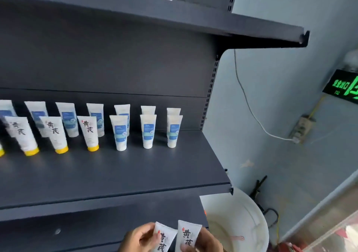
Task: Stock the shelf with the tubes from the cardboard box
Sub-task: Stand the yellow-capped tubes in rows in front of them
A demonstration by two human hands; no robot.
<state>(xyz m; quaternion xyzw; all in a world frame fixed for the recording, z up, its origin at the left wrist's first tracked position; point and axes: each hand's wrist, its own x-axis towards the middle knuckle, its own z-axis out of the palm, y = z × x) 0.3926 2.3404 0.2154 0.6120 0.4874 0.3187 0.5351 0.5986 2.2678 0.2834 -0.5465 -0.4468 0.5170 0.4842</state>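
Note:
At the bottom edge, below the shelf, my left hand (138,239) grips a white tube with black characters (163,236). Beside it my right hand (206,241) grips a second such tube (187,234). Both tubes point crimped end up. On the dark shelf board (116,174) stand several white tubes on their caps: yellow-capped ones (89,133) in front at the left, blue-labelled ones (121,132) in the middle, right and back row. The cardboard box is out of view.
A second dark shelf (174,13) hangs above. To the right are a blue wall, a white cable (249,108), a wall socket (302,127), a green lit sign (342,86) and a white bucket (242,224) on the floor.

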